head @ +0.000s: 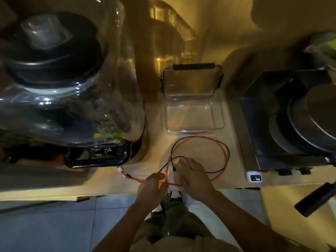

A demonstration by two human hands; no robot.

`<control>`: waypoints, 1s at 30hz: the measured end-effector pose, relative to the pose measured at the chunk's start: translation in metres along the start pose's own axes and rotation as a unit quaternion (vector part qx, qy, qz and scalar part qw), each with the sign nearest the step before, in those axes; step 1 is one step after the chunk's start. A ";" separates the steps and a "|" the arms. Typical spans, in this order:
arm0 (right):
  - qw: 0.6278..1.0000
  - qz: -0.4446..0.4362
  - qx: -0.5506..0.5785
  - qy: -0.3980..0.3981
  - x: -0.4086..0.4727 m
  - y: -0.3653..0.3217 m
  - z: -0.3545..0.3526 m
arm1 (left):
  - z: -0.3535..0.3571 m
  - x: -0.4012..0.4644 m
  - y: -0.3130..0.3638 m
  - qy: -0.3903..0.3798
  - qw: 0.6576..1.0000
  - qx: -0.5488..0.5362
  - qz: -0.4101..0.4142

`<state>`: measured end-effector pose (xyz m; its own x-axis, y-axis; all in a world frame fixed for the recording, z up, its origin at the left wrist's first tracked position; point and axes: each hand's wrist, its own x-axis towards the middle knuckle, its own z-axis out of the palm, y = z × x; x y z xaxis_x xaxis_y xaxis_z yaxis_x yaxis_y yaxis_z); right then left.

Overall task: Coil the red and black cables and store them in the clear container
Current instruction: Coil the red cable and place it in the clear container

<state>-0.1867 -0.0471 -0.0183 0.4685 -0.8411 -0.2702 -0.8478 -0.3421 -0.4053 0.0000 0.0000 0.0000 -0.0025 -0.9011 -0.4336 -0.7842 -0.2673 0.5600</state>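
off to the left of the left hand [151,187], the end of the red cable [225,153] with its little white plug [119,169] lies flat on the surface [109,180]. the left hand is closed in a pinch on the red cable, right where the red cable and the black cable [222,145] cross near the front edge. just to its right, the right hand [193,174] rests open and flat with its fingers spread; it seems to press down on the cables, but i cannot tell if it grips one. from the two hands the cables run away and to the right in one big loose loop, and the loop lies wider side to side than front to back. straight past the loop, farther from both hands, sits the clear container [194,124] with its lid [192,80] standing open and nothing inside. the right hand is nearer to the loop, so i think it will gather the next turn in toward the left hand.
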 end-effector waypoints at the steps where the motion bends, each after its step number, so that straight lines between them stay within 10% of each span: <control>1: 1.000 0.010 0.015 -0.019 0.005 0.002 0.000 | 0.005 0.004 -0.005 0.007 1.000 -0.006 -0.002; 19: 0.995 -0.067 -0.040 -0.054 0.093 0.036 0.003 | 0.026 0.033 0.014 -0.028 0.992 -0.012 -0.118; 30: 0.988 -0.111 -0.082 0.076 0.106 0.042 -0.003 | 0.016 0.027 0.008 0.050 0.991 -0.077 -0.095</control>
<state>-0.1727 -0.1519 -0.0617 0.6148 -0.7870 -0.0517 -0.7633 -0.5772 -0.2901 -0.0159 -0.0207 -0.0186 0.2030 -0.8567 -0.4742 -0.6610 -0.4772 0.5791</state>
